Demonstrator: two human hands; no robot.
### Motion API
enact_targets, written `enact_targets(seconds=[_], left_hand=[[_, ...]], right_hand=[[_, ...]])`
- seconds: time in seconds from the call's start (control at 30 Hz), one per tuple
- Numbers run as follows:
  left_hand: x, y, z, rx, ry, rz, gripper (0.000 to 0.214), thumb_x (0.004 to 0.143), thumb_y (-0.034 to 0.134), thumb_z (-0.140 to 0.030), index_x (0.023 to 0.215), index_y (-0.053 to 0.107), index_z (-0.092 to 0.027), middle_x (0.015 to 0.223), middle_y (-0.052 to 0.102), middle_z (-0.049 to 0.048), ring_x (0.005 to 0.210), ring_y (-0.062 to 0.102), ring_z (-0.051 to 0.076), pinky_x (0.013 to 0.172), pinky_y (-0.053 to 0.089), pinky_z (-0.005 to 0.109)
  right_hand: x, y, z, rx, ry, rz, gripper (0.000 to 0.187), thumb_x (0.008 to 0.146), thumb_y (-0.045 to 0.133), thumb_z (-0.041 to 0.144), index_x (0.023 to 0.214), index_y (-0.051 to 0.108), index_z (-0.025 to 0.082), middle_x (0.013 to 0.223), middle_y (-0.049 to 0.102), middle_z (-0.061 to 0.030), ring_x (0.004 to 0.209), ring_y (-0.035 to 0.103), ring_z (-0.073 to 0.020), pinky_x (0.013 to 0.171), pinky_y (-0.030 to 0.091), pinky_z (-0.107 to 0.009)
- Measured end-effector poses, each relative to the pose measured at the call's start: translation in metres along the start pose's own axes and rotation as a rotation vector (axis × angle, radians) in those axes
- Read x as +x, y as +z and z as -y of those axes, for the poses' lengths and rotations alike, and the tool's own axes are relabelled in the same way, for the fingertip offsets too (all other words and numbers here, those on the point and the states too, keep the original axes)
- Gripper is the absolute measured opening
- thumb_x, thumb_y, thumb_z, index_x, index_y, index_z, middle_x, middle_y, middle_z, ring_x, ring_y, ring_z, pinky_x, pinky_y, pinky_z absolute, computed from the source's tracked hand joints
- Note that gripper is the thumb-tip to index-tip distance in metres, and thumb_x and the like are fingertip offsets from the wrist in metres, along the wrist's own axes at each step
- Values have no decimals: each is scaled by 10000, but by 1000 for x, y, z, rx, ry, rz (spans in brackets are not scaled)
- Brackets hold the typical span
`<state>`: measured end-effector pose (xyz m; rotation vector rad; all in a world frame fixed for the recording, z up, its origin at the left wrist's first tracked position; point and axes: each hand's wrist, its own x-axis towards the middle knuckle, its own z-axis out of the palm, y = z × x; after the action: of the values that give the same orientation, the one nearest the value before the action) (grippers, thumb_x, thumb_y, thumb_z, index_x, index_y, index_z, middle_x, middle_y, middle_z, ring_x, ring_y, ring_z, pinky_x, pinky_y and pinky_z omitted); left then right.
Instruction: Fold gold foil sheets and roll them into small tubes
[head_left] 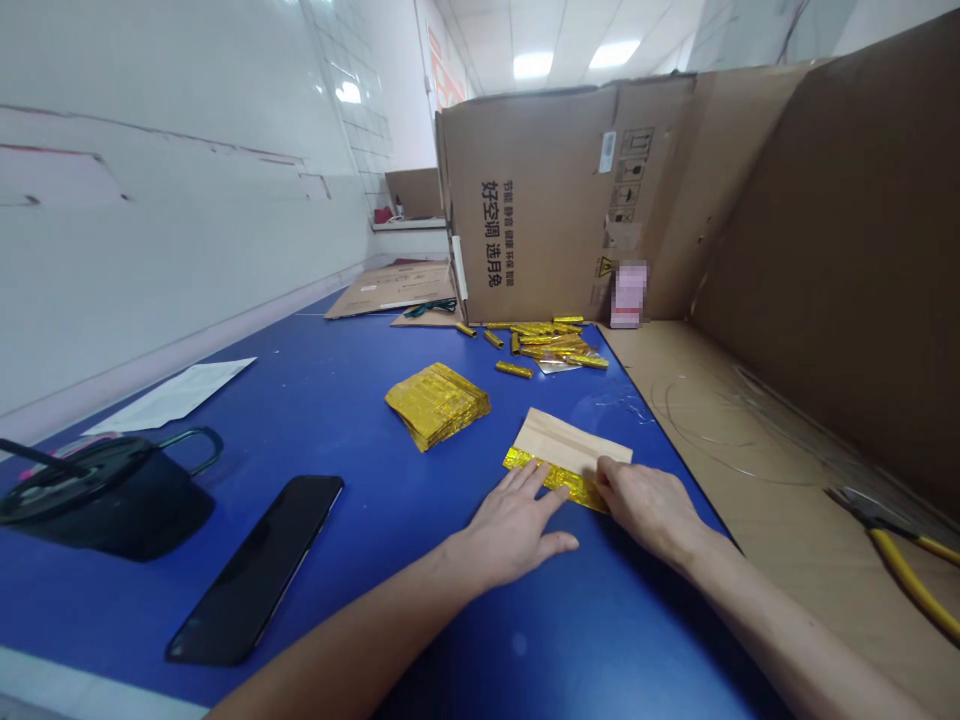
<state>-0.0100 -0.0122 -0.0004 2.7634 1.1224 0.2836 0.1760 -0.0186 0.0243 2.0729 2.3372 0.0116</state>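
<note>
A sheet of gold foil paper (574, 484) lies on the blue table, its pale tan side (566, 440) facing up and a shiny gold strip along the near edge. Fingers spread, my left hand (517, 525) rests flat with its fingertips on the gold strip. My right hand (649, 505) is at the sheet's right end, fingers curled in and pressed against it; whatever they may pinch is hidden. Beyond my left hand sits a stack of gold foil sheets (439, 400). Farther back, several rolled gold tubes (514, 370) lie in a loose pile.
A black phone (259, 570) and a dark mug (112, 500) stand at the left, near a white paper (176, 395). Large cardboard walls (555, 220) enclose the back and right. Yellow-handled pliers (892, 545) lie on cardboard at the right, near thin wire (720, 460).
</note>
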Motion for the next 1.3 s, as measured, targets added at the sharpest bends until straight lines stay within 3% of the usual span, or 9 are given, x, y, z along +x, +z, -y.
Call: enact_targets(seconds=[0.1, 0.2, 0.33, 0.6, 0.8, 1.03, 1.13, 1.23, 1.3], left_hand=[[2, -1, 6, -65, 6, -3, 467, 811, 419, -492, 1183, 461, -213, 1327, 344, 109, 1247, 249, 250, 999, 236, 402], [5, -4, 9, -97, 6, -28, 329, 830, 439, -374, 1091, 519, -191, 1289, 400, 94, 1228, 291, 223, 1009, 229, 390], [8, -7, 15, -136, 5, -84, 176, 832, 437, -238, 932, 562, -164, 1212, 485, 80, 1173, 377, 190, 1003, 259, 344], [13, -1, 21, -118, -103, -130, 101, 813, 450, -191, 815, 547, -162, 1153, 523, 69, 1136, 404, 176, 968, 300, 305], [13, 6, 22, -64, -162, -40, 392, 823, 397, -187, 1206, 364, -111, 1270, 420, 129, 1230, 293, 206, 996, 218, 399], [9, -3, 21, -11, -95, 138, 566, 835, 353, -409, 1307, 240, -117, 1397, 182, 125, 1291, 94, 229, 1017, 84, 475], [7, -7, 19, -6, -6, 208, 571, 847, 323, -395, 1339, 154, -158, 1415, 110, 113, 1294, 31, 249, 996, 72, 526], [5, -6, 12, -30, 66, 210, 550, 855, 313, -395, 1341, 151, -198, 1418, 98, 107, 1289, -6, 281, 972, 74, 567], [4, -5, 6, -37, 125, 219, 566, 849, 336, -399, 1342, 146, -198, 1418, 86, 115, 1287, -13, 293, 963, 72, 581]], right_hand=[[-5, -4, 10, -51, -53, -74, 218, 781, 389, 125, 904, 564, 168, 914, 595, -108, 844, 546, -242, 646, 342, -319], [-10, -4, 23, -76, -250, -125, 239, 769, 407, 98, 902, 590, 175, 935, 573, -101, 883, 506, -234, 760, 317, -355], [-15, 0, 34, 22, -430, -77, 221, 798, 398, 130, 821, 612, 177, 881, 585, -82, 808, 511, -198, 722, 344, -319], [-30, 0, 55, 174, -564, -50, 233, 813, 416, 292, 735, 603, 178, 825, 598, -62, 764, 522, -184, 698, 389, -296], [-38, -8, 62, 144, -592, -21, 254, 823, 378, 285, 755, 593, 167, 780, 623, -75, 739, 555, -197, 688, 412, -309], [-38, -9, 62, 273, -656, -73, 247, 824, 372, 279, 770, 590, 177, 717, 635, -49, 663, 568, -171, 634, 417, -279], [-25, -10, 45, 443, -574, -192, 278, 841, 335, 243, 804, 603, 178, 713, 634, -40, 666, 566, -144, 654, 418, -250], [-4, -7, 13, 539, -241, -386, 267, 824, 384, 281, 955, 582, 159, 943, 623, -82, 886, 541, -184, 791, 396, -296], [9, -3, -8, 547, -84, -326, 334, 791, 438, 335, 1050, 548, 154, 1055, 586, -96, 973, 507, -219, 848, 363, -349]])
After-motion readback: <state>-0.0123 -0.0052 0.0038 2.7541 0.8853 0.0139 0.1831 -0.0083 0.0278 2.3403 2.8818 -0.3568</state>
